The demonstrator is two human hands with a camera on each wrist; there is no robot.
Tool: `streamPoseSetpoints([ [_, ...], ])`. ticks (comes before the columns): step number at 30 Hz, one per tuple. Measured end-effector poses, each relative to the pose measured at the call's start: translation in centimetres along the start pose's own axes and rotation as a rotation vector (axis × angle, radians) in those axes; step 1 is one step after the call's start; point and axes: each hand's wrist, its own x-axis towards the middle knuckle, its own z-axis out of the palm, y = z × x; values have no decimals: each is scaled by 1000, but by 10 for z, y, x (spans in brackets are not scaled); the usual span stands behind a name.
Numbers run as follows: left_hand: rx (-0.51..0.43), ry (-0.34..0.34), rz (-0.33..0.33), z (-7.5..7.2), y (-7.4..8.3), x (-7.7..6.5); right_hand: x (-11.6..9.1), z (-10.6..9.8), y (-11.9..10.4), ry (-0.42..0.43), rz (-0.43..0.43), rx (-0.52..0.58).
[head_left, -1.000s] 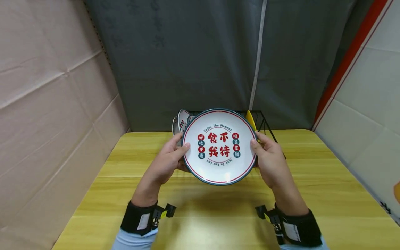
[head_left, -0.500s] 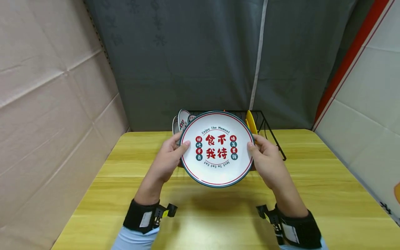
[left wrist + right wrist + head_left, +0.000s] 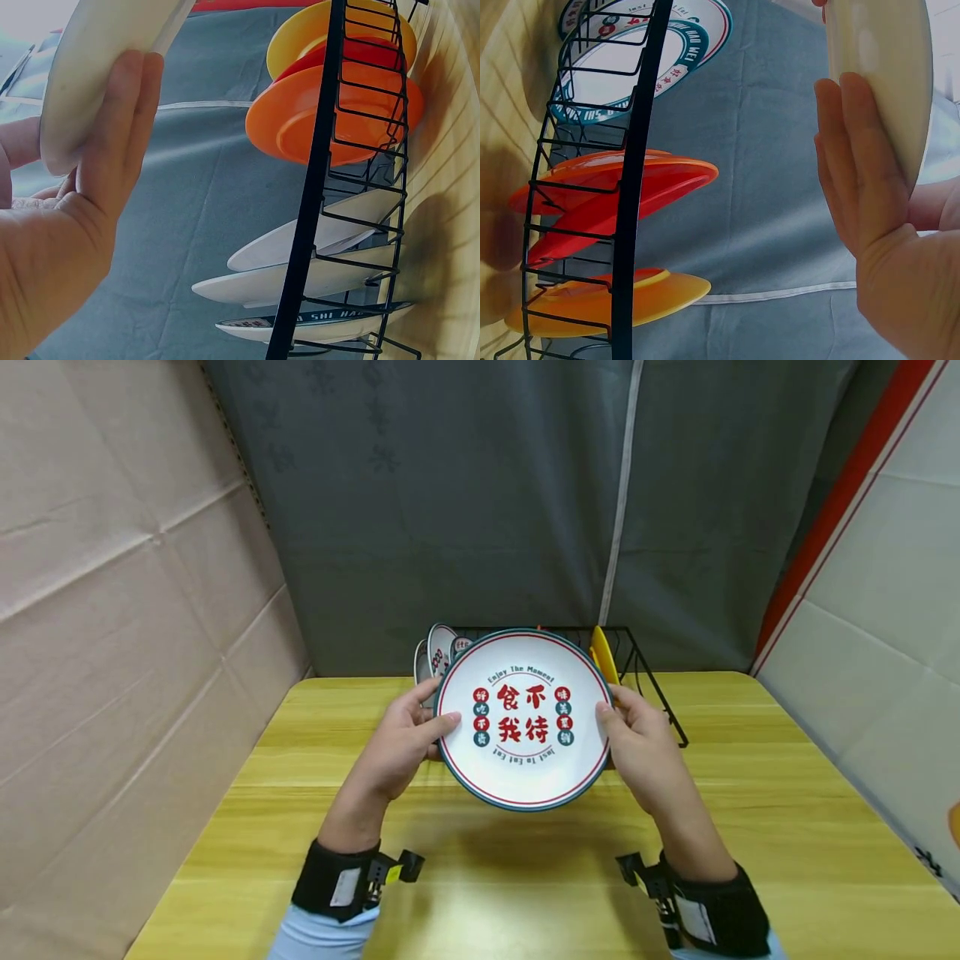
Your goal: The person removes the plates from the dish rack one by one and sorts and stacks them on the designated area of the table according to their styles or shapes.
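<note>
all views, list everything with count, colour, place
table: 1, yellowish, lower part
rack: 1, black, back of table
white plates: 3, white, rack's left end
orange plate: 1, orange, rack's middle
red plate: 1, red, beside orange plate
yellow plate: 1, yellow, beside red plate
held plate: 1, white, before rack
curtain: 1, grey, behind rack
side cloths: 2, pale, sides
red strip: 1, red, curtain's right
straps: 2, black, next to sleeves
sleeves: 2, light blue, bottom edge
left hand: 1, bare, held plate's left
right hand: 1, bare, held plate's right
</note>
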Motion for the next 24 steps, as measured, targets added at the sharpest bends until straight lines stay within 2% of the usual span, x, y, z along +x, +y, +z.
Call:
streamPoseSetpoints([
  [11,16,10,-1,0,2,0,0,0,-2,-1,26,-43],
  [24,18,-3,14,-1,3,0,-2,0,0,-24,19,-81],
])
